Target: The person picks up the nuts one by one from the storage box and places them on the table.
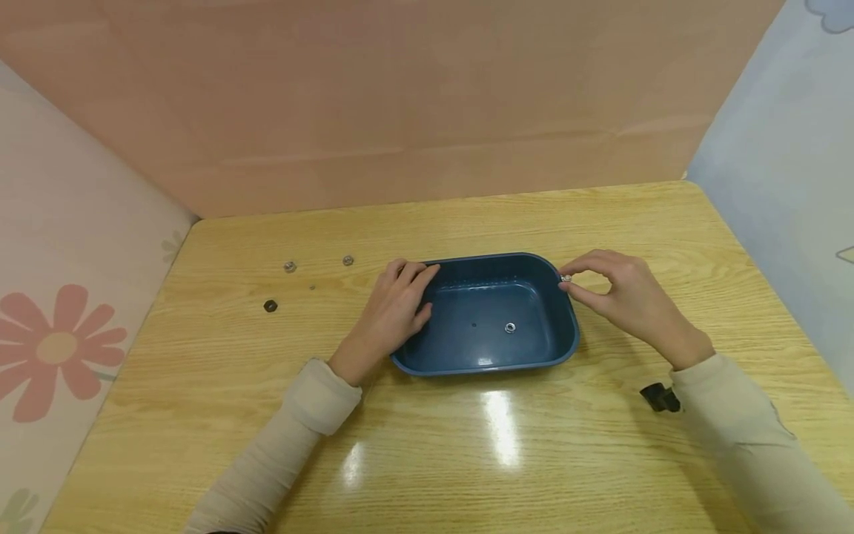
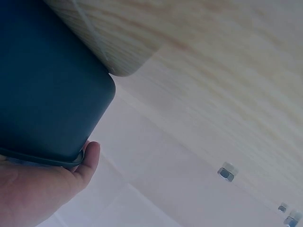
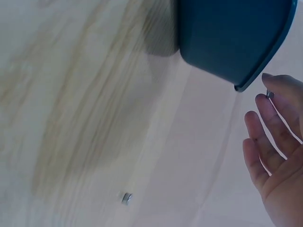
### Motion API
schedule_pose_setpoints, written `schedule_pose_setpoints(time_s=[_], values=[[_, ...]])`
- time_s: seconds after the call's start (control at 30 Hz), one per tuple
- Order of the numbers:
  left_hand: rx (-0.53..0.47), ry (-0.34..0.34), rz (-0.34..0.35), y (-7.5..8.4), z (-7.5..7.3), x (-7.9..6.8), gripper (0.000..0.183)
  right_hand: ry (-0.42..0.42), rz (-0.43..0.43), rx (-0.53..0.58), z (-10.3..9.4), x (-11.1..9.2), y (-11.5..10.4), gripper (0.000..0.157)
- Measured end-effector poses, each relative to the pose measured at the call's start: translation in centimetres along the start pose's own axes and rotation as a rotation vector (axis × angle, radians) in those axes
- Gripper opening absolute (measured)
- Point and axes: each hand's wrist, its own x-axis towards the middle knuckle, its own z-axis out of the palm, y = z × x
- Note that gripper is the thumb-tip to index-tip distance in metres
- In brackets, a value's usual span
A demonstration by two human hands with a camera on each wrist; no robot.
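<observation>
A dark blue plastic basin (image 1: 484,368) stands on the wooden table. My left hand (image 1: 395,305) grips its left rim, fingers over the edge; the left wrist view shows that hand (image 2: 52,187) against the outer wall. Between thumb and index finger, my right hand (image 1: 623,293) pinches a small metal nut (image 1: 566,279) beside the basin's right rim. In the right wrist view the pinched nut (image 3: 270,94) shows between the fingertips, the other fingers spread. Inside the basin lie a silver nut (image 1: 510,328) and a tiny dark speck whose kind I cannot tell.
Left of the basin lie silver nuts (image 1: 290,267) (image 1: 348,260), a black nut (image 1: 270,305) and a tiny piece (image 1: 311,288). A black object (image 1: 660,397) sits by the right sleeve. Another nut (image 3: 127,198) lies on the table in the right wrist view. Walls surround the table.
</observation>
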Motion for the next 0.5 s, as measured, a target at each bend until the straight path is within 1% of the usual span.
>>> schedule_pose_setpoints(time_s=[0.5], values=[[-0.002, 0.015, 0.007, 0.0, 0.1, -0.1, 0.059, 0.014, 0.051, -0.069, -0.5, -1.1, 1.9, 0.022]])
